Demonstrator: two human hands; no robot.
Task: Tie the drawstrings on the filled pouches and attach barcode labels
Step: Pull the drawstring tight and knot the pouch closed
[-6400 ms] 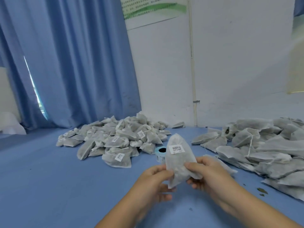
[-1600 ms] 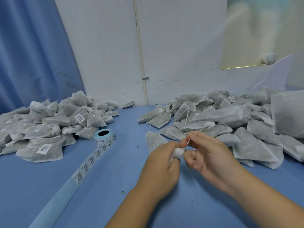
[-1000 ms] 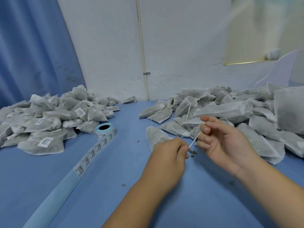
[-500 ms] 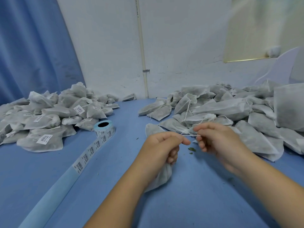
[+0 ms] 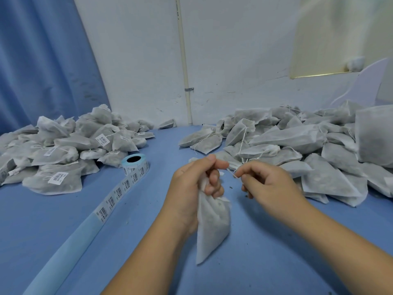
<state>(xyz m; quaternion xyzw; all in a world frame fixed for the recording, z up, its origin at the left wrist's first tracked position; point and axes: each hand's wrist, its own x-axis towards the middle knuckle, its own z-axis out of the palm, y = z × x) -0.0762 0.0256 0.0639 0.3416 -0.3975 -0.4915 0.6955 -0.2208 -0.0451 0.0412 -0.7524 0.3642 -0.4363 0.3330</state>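
Note:
A filled white fabric pouch (image 5: 212, 226) hangs above the blue table, its neck gripped in my left hand (image 5: 191, 188). A thin white drawstring (image 5: 231, 173) runs from the neck to my right hand (image 5: 268, 186), which pinches its end between thumb and fingers. The string is stretched short between the two hands. A roll of barcode labels (image 5: 136, 165) stands left of my hands, and its strip (image 5: 114, 194) trails toward the near left edge.
A heap of labelled pouches (image 5: 63, 145) lies at the left. A larger heap of unlabelled pouches (image 5: 297, 145) fills the right side up to the white wall. Blue curtain hangs at the back left. Small dark crumbs dot the blue tabletop (image 5: 276, 262).
My left hand has lifted the pouch off the table so it hangs upright. My right hand keeps pulling the drawstring to the right.

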